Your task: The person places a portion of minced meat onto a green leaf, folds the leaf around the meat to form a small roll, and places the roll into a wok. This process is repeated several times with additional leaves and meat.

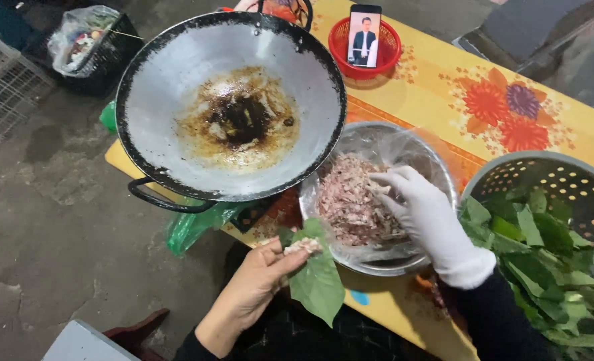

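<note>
My left hand (253,284) is bare and lies palm up at the near edge of the desk (437,100), its grip loosely cupped under a green leaf (317,277) that drapes over my fingers and hangs down past them toward me. A small lump of minced meat (302,247) sits on the upper part of that leaf, just above my fingertips. My right hand (424,217) wears a white glove and reaches into the metal bowl (377,267), which is lined with clear plastic film and holds a heap of pinkish minced filling (350,200); the gloved fingers are curled and pressed into the heap, pinching at the meat, though I cannot tell how much they have gathered. The bowl stands between a large dark-rimmed wok (230,107) on my left, its pale inside stained brown and black in the middle, and a metal colander (551,180) on my right, piled with more green leaves (544,261). The desk is covered with a yellow cloth printed with orange and purple flowers. At its far side a red plastic basket (340,40) props up a phone (364,33) with its screen lit. A green plastic bag (190,227) hangs under the wok's near handle, and a black basket of rubbish (90,47) stands on the concrete floor (56,220) beyond
</note>
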